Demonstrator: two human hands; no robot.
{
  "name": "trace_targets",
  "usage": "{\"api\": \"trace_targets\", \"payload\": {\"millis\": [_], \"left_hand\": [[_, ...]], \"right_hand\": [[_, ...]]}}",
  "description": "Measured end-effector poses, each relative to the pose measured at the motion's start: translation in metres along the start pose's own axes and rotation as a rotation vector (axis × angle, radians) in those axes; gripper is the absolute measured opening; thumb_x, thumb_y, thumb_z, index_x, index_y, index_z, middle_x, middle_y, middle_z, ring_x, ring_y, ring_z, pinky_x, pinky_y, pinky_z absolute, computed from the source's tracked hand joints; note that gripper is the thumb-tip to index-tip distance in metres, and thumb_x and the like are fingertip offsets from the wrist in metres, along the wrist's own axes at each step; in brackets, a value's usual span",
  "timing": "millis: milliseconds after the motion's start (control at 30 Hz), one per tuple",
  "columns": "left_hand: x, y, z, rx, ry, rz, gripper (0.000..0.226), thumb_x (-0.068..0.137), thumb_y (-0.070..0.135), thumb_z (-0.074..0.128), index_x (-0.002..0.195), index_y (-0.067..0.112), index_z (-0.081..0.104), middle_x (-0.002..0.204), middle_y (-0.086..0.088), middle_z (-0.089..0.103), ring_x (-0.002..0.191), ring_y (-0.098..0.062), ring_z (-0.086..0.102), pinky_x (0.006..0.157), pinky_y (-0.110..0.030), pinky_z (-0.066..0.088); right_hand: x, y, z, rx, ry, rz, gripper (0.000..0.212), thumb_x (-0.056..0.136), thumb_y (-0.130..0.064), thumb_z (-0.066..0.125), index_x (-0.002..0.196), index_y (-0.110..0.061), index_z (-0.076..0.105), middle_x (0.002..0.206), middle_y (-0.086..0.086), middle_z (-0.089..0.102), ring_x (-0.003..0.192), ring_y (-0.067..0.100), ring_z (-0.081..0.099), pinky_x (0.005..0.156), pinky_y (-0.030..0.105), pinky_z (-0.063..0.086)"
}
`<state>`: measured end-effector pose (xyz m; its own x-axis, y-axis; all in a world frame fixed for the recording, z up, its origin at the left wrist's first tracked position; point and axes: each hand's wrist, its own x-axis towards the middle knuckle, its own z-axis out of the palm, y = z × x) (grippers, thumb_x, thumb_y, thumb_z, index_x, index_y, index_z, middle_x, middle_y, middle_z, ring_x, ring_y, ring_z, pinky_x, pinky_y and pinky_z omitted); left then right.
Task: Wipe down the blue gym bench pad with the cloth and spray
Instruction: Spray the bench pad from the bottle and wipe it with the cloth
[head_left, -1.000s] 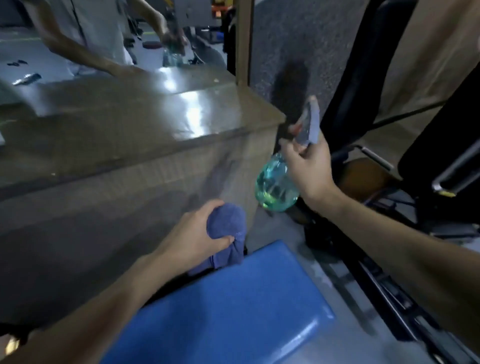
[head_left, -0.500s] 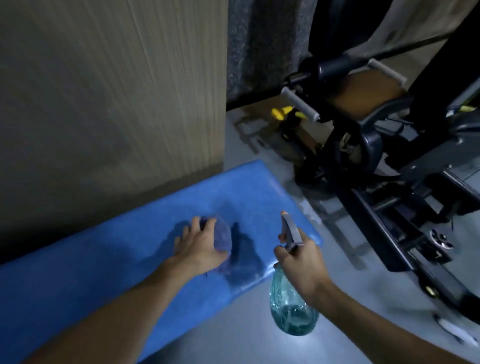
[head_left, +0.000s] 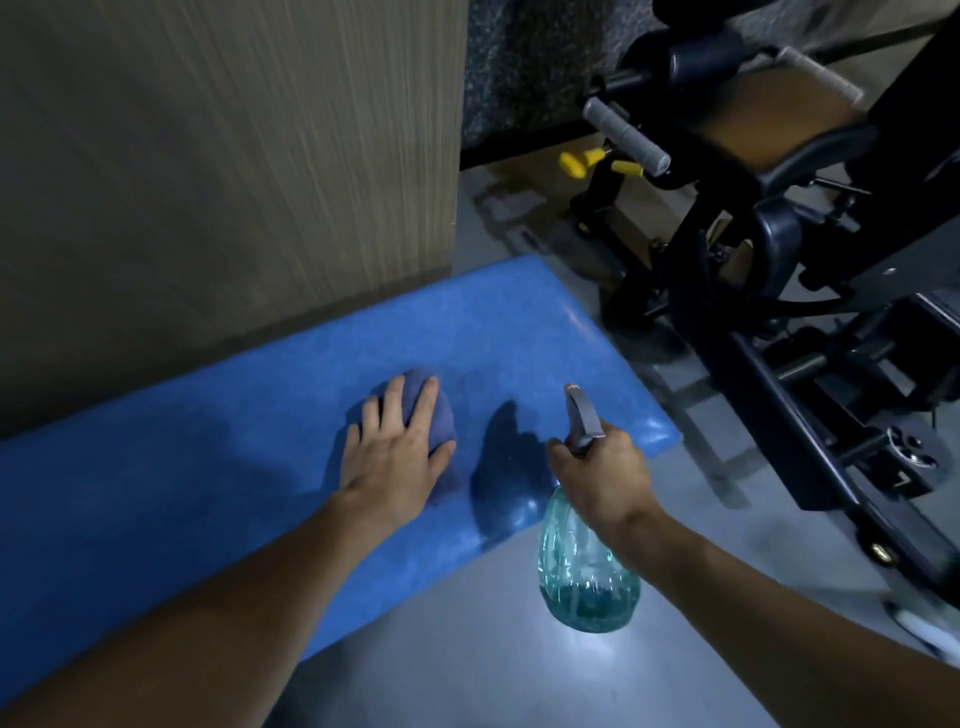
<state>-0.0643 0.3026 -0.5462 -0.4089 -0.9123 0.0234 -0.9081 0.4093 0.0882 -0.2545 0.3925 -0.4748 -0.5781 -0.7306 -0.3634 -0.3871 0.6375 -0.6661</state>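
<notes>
The blue bench pad (head_left: 208, 467) runs from lower left to the right of the middle. A bunched blue-purple cloth (head_left: 415, 410) lies on its right half. My left hand (head_left: 395, 452) presses down on the cloth with fingers spread over it. My right hand (head_left: 602, 478) grips the neck of a clear teal spray bottle (head_left: 587, 577), a little liquid in its base. The bottle hangs off the pad's near edge, its grey nozzle pointing over the pad's right end.
A wood-grain counter wall (head_left: 234, 156) rises right behind the pad. A black gym machine (head_left: 779, 260) with grey handle grips, yellow knobs and a brown seat stands to the right. Grey floor (head_left: 467, 649) lies in front of the pad.
My view dropped from the counter top to the pad. The left hand brought the cloth down onto the pad and flattened over it. The right hand lowered the bottle to the pad's near edge.
</notes>
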Motion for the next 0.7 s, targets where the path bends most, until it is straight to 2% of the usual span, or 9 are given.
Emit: {"api": "trace_targets", "payload": {"millis": [133,267,367,467,533,600,700], "left_hand": [[-0.007,-0.021,-0.003,-0.047,-0.012,-0.051,0.079,0.085,0.052,0.062,0.151,0.019,0.035,0.150,-0.017,0.036,0.112,-0.041,0.045,0.086,-0.047,0.047],[-0.019,-0.046,-0.010,-0.040,-0.043,-0.084,0.080,0.088,0.057,0.054,0.154,0.024,0.023,0.156,-0.012,0.023,0.121,-0.037,0.037,0.096,-0.044,0.040],[-0.033,-0.067,-0.014,-0.036,-0.074,-0.126,0.080,0.090,0.060,0.047,0.155,0.028,0.012,0.158,-0.007,0.012,0.127,-0.034,0.031,0.101,-0.041,0.036],[-0.050,-0.087,-0.015,-0.052,-0.075,-0.165,0.081,0.090,0.060,0.047,0.155,0.029,0.011,0.158,-0.006,0.010,0.127,-0.033,0.029,0.102,-0.040,0.034],[-0.061,-0.100,-0.016,-0.066,-0.064,-0.190,0.081,0.089,0.060,0.049,0.155,0.028,0.013,0.158,-0.007,0.012,0.126,-0.033,0.029,0.102,-0.042,0.035],[-0.073,-0.113,-0.018,-0.056,-0.065,-0.212,0.082,0.089,0.060,0.049,0.155,0.029,0.013,0.158,-0.008,0.013,0.126,-0.033,0.029,0.102,-0.042,0.035],[-0.094,-0.136,-0.020,-0.047,-0.067,-0.243,0.082,0.089,0.061,0.047,0.155,0.029,0.012,0.157,-0.007,0.013,0.127,-0.033,0.028,0.102,-0.042,0.035]], "right_hand": [[-0.012,-0.015,0.012,0.015,-0.122,0.008,0.011,0.082,-0.021,0.059,0.087,-0.011,0.056,0.071,0.005,0.053,0.058,0.022,0.045,0.057,0.032,0.041],[-0.031,-0.031,0.035,-0.026,-0.203,-0.035,0.008,0.082,-0.018,0.058,0.082,-0.011,0.053,0.070,0.004,0.050,0.058,0.021,0.042,0.058,0.030,0.040],[-0.042,-0.039,0.053,-0.036,-0.250,-0.080,0.009,0.082,-0.016,0.057,0.090,-0.011,0.056,0.066,0.001,0.046,0.054,0.019,0.038,0.054,0.029,0.037],[-0.051,-0.042,0.073,-0.088,-0.286,-0.117,0.024,0.084,-0.023,0.059,0.107,-0.016,0.062,0.070,0.001,0.054,0.058,0.020,0.050,0.056,0.029,0.043],[-0.057,-0.043,0.086,-0.191,-0.262,-0.146,0.031,0.085,-0.029,0.058,0.115,-0.022,0.062,0.076,0.001,0.059,0.070,0.024,0.059,0.064,0.032,0.051],[-0.065,-0.047,0.096,-0.219,-0.245,-0.161,0.029,0.085,-0.028,0.058,0.112,-0.020,0.061,0.080,0.005,0.061,0.077,0.028,0.060,0.069,0.035,0.052],[-0.079,-0.054,0.108,-0.146,-0.282,-0.144,0.017,0.082,-0.020,0.059,0.098,-0.013,0.061,0.081,0.010,0.061,0.073,0.030,0.057,0.066,0.036,0.050]]}}
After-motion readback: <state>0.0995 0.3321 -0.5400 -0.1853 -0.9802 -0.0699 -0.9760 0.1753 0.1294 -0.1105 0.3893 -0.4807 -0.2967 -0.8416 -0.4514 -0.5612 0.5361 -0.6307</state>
